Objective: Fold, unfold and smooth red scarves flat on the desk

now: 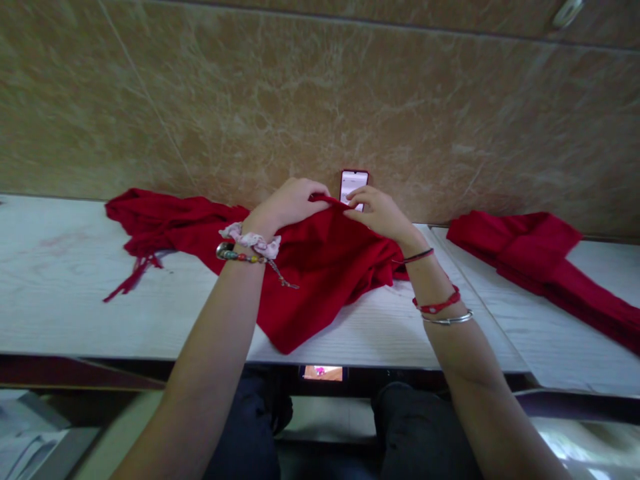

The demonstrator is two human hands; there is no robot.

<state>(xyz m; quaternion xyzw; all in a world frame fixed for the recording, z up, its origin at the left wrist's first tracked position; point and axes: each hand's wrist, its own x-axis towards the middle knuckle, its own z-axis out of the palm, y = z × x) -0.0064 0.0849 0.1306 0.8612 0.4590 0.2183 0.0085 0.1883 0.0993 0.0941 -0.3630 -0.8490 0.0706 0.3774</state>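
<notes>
A red cloth [320,273] with fringes at its far left end lies in loose folds on the white table. My left hand [295,202] pinches its raised upper edge, left of the middle. On the same edge, a little to the right, my right hand [377,212] has thumb and fingers closed on the fabric. Between and behind the hands a lit phone [354,181] leans at the wall, partly hidden by my right fingers.
A second folded red cloth [525,250] lies at the right on the white table [90,320]. The marbled wall [280,100] rises behind. Below the front edge is another lit screen [323,373]; papers [35,433] are at the lower left.
</notes>
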